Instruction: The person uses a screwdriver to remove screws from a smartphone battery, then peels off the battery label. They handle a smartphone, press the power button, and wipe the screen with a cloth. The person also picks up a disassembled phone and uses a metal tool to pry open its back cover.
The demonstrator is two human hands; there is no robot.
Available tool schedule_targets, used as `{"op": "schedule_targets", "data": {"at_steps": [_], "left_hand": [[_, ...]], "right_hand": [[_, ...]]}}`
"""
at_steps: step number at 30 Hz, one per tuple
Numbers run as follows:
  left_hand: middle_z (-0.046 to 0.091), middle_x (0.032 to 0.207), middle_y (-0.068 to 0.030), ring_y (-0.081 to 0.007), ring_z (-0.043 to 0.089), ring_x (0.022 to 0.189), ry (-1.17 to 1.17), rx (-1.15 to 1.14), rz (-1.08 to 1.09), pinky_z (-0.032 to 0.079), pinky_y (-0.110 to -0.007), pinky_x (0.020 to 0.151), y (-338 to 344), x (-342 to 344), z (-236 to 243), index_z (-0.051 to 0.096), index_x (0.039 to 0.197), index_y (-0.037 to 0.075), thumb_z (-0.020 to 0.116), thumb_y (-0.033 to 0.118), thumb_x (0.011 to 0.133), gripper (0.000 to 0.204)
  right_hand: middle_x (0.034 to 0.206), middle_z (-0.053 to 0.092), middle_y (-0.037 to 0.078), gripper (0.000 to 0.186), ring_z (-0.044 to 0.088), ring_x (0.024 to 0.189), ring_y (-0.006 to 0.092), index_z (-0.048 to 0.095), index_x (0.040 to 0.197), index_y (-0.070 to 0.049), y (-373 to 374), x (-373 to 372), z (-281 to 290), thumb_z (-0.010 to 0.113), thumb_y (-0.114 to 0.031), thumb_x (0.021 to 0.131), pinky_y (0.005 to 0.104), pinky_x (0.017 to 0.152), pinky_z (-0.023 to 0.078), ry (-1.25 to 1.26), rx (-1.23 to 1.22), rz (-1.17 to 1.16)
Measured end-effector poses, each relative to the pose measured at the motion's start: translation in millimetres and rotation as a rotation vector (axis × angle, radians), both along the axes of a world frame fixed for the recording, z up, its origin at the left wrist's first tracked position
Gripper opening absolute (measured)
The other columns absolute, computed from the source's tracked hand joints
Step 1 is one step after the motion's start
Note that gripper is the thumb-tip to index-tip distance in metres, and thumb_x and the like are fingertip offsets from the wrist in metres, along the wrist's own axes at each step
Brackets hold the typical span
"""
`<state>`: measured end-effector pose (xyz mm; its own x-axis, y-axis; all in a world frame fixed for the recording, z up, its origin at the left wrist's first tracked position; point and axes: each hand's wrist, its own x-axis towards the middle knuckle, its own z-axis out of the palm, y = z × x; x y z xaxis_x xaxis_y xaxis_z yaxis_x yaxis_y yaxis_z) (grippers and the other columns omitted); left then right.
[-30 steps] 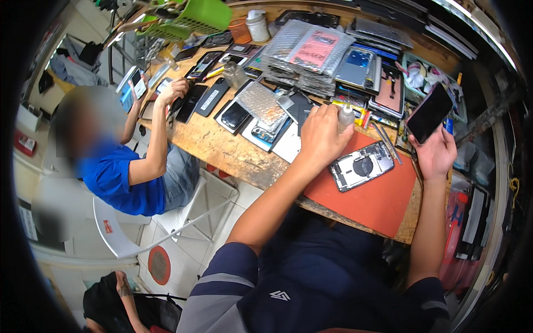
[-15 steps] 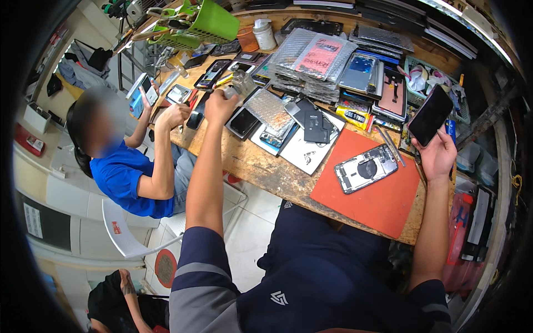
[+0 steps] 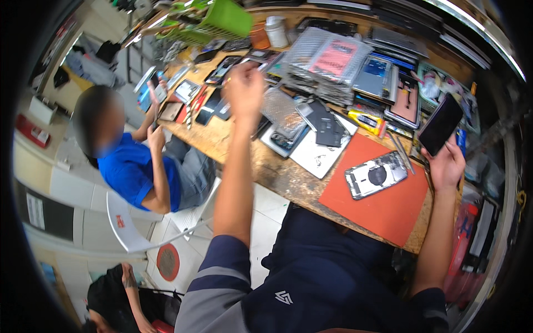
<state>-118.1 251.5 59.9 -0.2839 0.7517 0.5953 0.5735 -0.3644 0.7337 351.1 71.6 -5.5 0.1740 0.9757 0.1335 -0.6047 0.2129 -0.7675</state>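
My left hand is blurred, reaching over the middle of the wooden bench among phone parts; whatever it holds is hidden or smeared. My right hand grips a black smartphone, tilted upright at the bench's right side. Below and left of it, an opened phone with exposed innards lies on an orange mat, with thin metal tools alongside. Dark flat parts rest on a white tray, near a yellow tube.
Bubble-wrapped stacks, a blue-backed stack and a green basket crowd the back. A person in blue sits on a white chair to my left, handling small items. Another person is at lower left.
My left hand has moved leftward and away from me, off the spot beside the mat where it held a small bottle. The person in blue has lowered one hand.
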Motion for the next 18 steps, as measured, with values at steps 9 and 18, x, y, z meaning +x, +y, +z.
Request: {"op": "schedule_targets", "data": {"at_steps": [9,18], "left_hand": [[0.069,0.093,-0.0182,-0.0356,0.068,0.089,-0.18,0.101,-0.591,0.053,-0.044,0.08,-71,254,-12,0.069,0.093,0.001,0.066,0.013,0.089,0.013],[0.068,0.097,-0.0193,-0.0306,0.066,0.087,-0.047,-0.106,-0.564,0.053,-0.043,0.081,-104,260,-33,0.068,0.117,-0.006,0.06,0.014,0.1,0.027]], "right_hand": [[0.135,0.065,0.011,0.055,0.069,0.11,0.0265,0.048,0.149,-0.009,-6,-7,-1,0.047,-0.018,0.094,0.0373,0.071,0.058,-0.097,-0.097,-0.047],[0.124,0.065,0.01,0.051,0.072,0.096,0.0199,0.04,0.149,-0.007,8,-52,13,0.045,-0.025,0.102,0.037,0.065,0.064,-0.039,-0.038,0.162]]}}
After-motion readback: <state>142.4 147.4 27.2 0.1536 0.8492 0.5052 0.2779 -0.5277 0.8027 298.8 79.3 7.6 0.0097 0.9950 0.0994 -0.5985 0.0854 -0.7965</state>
